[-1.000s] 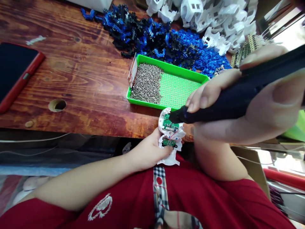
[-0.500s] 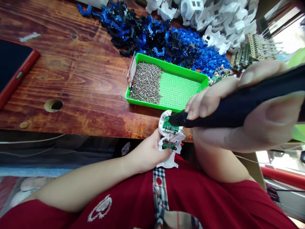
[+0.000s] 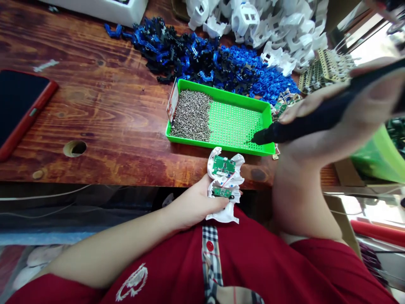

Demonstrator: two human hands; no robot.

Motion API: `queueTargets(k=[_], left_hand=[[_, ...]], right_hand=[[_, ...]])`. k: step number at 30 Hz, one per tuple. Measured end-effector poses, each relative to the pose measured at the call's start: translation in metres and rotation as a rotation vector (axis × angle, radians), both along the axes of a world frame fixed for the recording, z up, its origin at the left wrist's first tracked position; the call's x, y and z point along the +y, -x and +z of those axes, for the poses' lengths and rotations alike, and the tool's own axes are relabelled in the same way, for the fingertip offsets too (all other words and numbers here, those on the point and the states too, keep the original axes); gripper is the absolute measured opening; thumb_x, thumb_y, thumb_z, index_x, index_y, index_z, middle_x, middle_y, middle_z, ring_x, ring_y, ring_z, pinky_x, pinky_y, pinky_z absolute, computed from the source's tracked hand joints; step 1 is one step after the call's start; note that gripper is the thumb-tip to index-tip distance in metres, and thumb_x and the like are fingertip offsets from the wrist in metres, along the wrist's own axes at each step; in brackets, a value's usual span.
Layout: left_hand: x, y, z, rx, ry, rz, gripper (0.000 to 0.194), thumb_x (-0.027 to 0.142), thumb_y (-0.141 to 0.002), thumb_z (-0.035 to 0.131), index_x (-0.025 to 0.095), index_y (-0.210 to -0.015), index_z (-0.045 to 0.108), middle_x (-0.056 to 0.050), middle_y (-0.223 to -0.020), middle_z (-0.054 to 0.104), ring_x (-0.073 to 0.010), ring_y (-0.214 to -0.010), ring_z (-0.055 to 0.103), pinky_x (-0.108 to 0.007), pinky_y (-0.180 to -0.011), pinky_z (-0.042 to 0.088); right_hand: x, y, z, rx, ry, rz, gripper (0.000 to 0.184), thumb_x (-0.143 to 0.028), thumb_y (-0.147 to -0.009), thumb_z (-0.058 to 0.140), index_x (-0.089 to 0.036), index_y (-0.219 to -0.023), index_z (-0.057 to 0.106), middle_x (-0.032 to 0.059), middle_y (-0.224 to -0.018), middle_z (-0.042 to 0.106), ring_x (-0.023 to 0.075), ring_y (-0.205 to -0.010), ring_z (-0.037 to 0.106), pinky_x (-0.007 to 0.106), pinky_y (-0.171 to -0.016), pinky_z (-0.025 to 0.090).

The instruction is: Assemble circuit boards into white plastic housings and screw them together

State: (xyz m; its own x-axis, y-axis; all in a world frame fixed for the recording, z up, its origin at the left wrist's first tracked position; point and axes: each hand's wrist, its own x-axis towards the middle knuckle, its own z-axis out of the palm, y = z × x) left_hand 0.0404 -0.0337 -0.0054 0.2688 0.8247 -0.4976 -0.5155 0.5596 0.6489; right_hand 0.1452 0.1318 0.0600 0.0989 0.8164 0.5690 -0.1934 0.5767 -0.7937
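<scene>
My left hand [image 3: 202,200] is closed around a white plastic housing [image 3: 223,215], its thumb over the lower part. Two green circuit boards sit in the housing, an upper board [image 3: 223,165] and a lower board [image 3: 222,192], with thin wires between them. In my right hand [image 3: 335,122] is a black electric screwdriver [image 3: 297,126], its thin bit pointing left over the perforated end of a green tray [image 3: 218,146]. Small metal screws [image 3: 192,115] fill the left part of that tray. Whether the bit carries a screw is too small to tell.
Behind the tray lie blue and black plastic parts [image 3: 177,50], small blue pieces [image 3: 247,63] and a heap of white housings [image 3: 284,25]. A phone in a red case [image 3: 22,109] rests on the left of the wooden table [image 3: 110,126], near a round hole. A light green bin [image 3: 379,152] stands at right.
The screwdriver in my right hand has lifted off the upper board and moved right and up, over the tray. My left hand keeps the housing in about the same spot.
</scene>
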Motion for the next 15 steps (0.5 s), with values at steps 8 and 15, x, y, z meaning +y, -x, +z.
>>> queueTargets(k=[8,15], left_hand=[[-0.002,0.000,-0.002,-0.084,0.037,0.019,0.063,0.010,-0.065,0.068,0.020,-0.123,0.047,-0.009,-0.110,0.065,-0.0235,-0.102,0.059,-0.037,-0.088,0.042],[-0.001,0.000,-0.002,-0.082,0.039,0.014,0.061,0.009,-0.065,0.067,0.021,-0.122,0.048,-0.008,-0.111,0.065,-0.0235,-0.102,0.059,-0.036,-0.087,0.042]], right_hand=[[0.013,0.011,-0.022,0.062,-0.130,-0.014,0.021,-0.037,-0.079,0.050,-0.017,-0.085,0.045,-0.0084,-0.050,0.040,0.0070,-0.035,0.043,0.022,-0.032,0.031],[0.017,0.011,-0.025,0.009,-0.100,-0.009,0.021,-0.038,-0.081,0.048,-0.017,-0.084,0.044,-0.0085,-0.052,0.044,0.0049,-0.038,0.045,0.021,-0.036,0.036]])
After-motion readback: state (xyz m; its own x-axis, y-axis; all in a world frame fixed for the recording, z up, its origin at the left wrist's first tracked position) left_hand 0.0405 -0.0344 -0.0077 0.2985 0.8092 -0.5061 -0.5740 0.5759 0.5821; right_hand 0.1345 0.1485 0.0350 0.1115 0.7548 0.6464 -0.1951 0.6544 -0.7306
